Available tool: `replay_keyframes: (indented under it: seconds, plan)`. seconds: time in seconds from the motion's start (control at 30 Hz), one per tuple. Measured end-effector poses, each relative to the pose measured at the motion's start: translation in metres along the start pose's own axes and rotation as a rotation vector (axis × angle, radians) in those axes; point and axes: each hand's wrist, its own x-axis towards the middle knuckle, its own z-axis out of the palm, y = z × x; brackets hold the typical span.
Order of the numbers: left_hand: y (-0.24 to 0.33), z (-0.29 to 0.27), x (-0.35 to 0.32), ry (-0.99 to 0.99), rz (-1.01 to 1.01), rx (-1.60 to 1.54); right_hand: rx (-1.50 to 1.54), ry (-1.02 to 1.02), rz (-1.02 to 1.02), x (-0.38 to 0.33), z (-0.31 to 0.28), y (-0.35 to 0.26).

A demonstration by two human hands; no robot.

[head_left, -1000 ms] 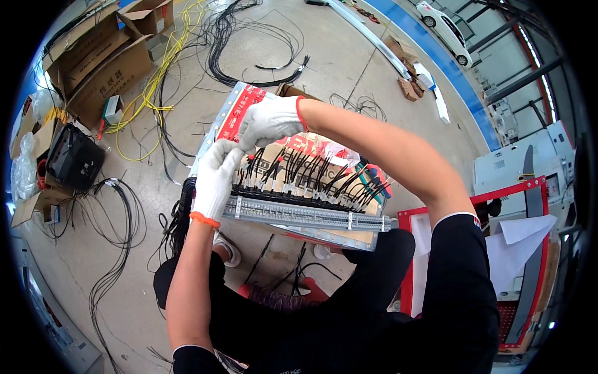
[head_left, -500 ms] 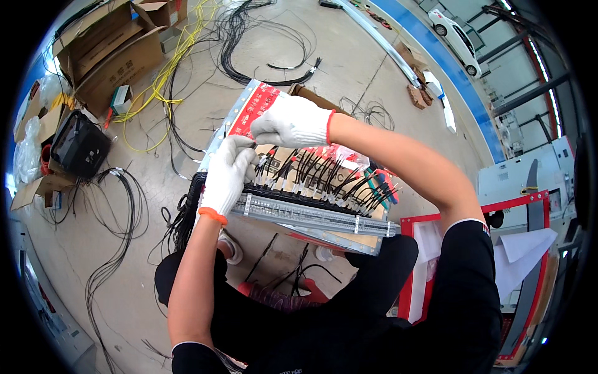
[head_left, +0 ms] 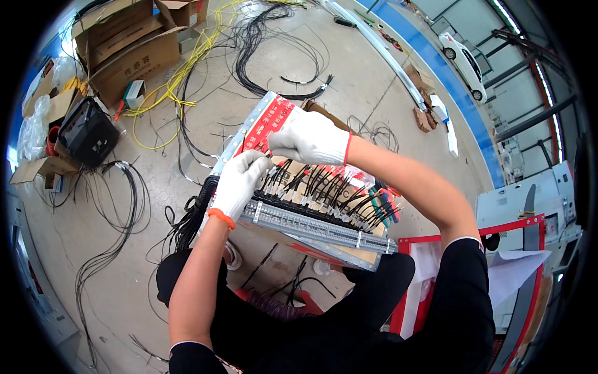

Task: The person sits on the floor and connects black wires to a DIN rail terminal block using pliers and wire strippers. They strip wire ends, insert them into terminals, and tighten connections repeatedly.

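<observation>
Gloved fingertips met above the left end of the wire row

Left hand (head_left: pixel 240 181) and right hand (head_left: pixel 311 138) were brought together, fingers bent inward. Could not tell whether either pinched anything: the gloves covered the contact point.

The black wires (head_left: pixel 321 193) fanned out just right of the left fingertips, ends pointing away from the wearer, probably so each could be reached singly. The grey terminal rail (head_left: pixel 311 225) ran below and to the right of the fingers; it appeared propped over the lap, likely to leave both hands free.

A black cable bundle (head_left: pixel 198 206) lay left of the left-hand fingers, partly hidden by that hand. The right-hand fingers hid part of the red strip (head_left: pixel 272 123). Wire tips: too small to make out.
</observation>
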Motion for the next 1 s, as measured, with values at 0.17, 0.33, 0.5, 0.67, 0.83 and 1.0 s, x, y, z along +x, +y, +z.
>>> replay_keyframes:
  seconds: [0.17, 0.33, 0.5, 0.67, 0.83, 1.0]
  plan:
    - [-0.015, -0.002, 0.001, 0.04, 0.033, -0.029, -0.184, -0.089, -0.051, 0.006, -0.001, -0.005]
    - [-0.02, 0.007, 0.003, 0.181, 0.155, 0.122, 0.103, 0.126, -0.087, 0.006, 0.01, -0.001]
    - [-0.022, 0.016, -0.002, 0.296, 0.341, 0.334, 0.444, -0.033, 0.105, 0.007, 0.017, 0.001]
    - [-0.02, 0.018, -0.006, 0.347, 0.368, 0.393, 0.461, -0.02, 0.125, 0.009, 0.019, -0.005]
    - [-0.026, 0.013, -0.001, 0.322, 0.333, 0.283, 0.345, -0.016, 0.106, 0.016, 0.017, -0.008]
    - [-0.018, 0.009, -0.003, 0.23, 0.193, -0.017, 0.444, 0.076, 0.166, 0.002, 0.009, 0.021]
